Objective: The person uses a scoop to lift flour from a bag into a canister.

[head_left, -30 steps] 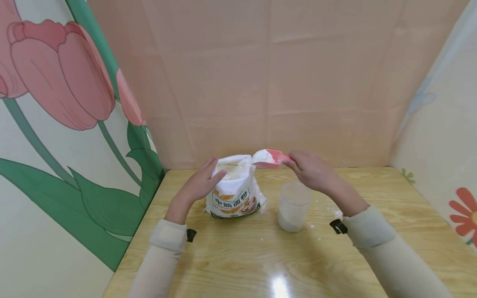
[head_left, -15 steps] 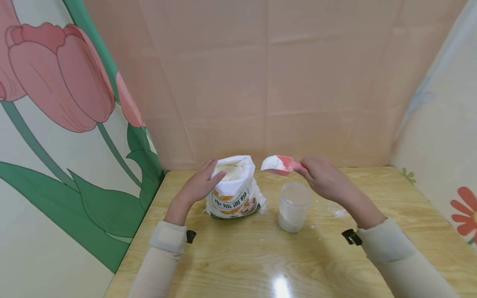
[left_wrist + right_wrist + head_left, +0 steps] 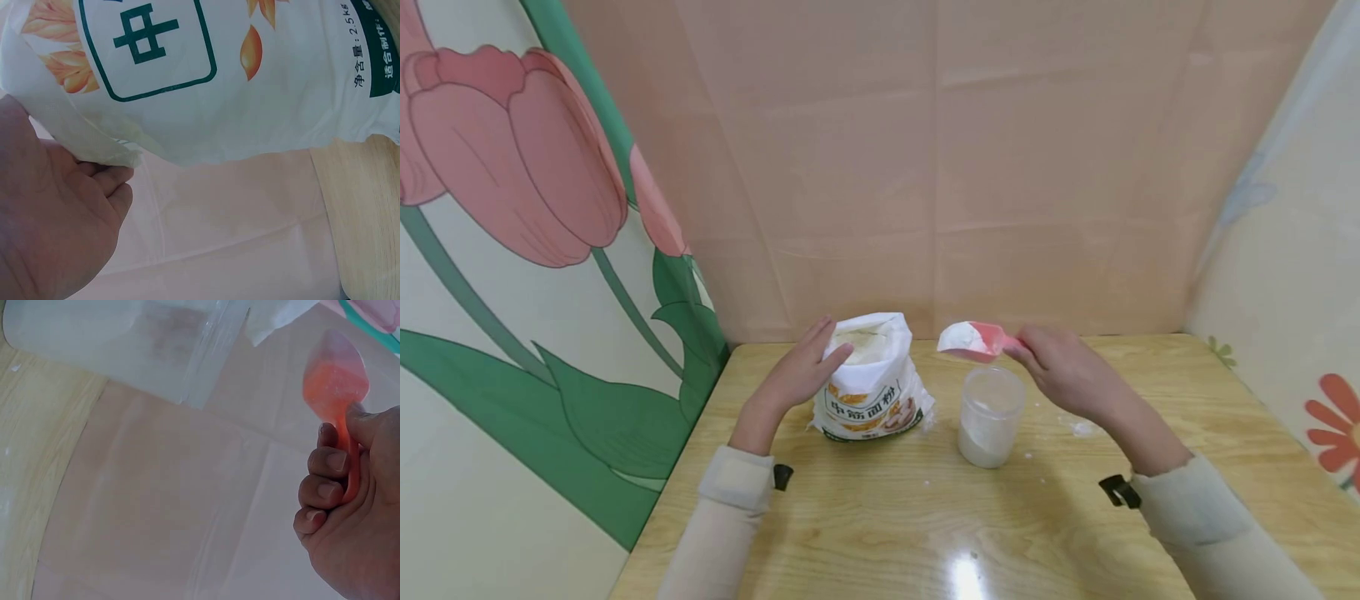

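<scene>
My right hand (image 3: 1067,371) grips the handle of a pink scoop (image 3: 992,340) heaped with white flour. The scoop is held level above and just behind the rim of a clear plastic canister (image 3: 991,417), which has flour in its lower part. In the right wrist view, the fingers wrap round the handle of the scoop (image 3: 337,387). On the left stands an opened white flour bag (image 3: 868,400), its top folded out and pale flour inside. My left hand (image 3: 797,367) holds the bag's left rim, thumb over the edge; the left wrist view shows fingers curled at the bag (image 3: 187,119).
Spilled flour (image 3: 1081,429) dusts the wooden table (image 3: 880,517) right of the canister. A pinkish sheet (image 3: 932,167) hangs behind the table's back edge. Flower-painted walls stand at the left and right.
My right hand has drawn the loaded scoop away from the bag's rim, to the right and slightly down, over toward the canister. The left hand stays at the bag.
</scene>
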Action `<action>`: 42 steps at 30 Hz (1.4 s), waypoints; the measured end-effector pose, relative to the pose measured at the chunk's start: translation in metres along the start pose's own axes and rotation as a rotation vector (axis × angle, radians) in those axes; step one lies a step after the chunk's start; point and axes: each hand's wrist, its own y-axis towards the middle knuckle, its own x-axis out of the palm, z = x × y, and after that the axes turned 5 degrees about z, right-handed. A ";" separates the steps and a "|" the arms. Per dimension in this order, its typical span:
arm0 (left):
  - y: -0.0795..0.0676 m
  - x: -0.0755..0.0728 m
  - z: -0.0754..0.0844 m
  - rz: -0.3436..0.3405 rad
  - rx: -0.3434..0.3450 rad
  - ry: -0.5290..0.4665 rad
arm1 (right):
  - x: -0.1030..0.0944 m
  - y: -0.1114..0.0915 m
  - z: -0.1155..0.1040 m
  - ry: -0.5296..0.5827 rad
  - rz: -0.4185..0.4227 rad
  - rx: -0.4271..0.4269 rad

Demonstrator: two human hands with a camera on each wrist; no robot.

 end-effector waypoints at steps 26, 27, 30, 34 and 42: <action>-0.001 0.000 0.002 -0.005 -0.029 0.006 | 0.006 -0.033 0.017 -0.019 0.006 -0.001; -0.001 0.000 0.002 -0.005 -0.028 0.006 | 0.006 -0.035 0.018 -0.019 0.004 0.003; -0.002 0.000 0.003 -0.006 -0.029 0.001 | 0.005 -0.040 0.020 -0.028 0.008 0.009; -0.002 0.000 0.003 -0.010 -0.037 0.004 | 0.003 -0.047 0.025 -0.043 0.018 0.001; -0.002 -0.001 0.004 -0.006 -0.044 0.003 | 0.001 -0.056 0.035 -0.086 0.056 -0.048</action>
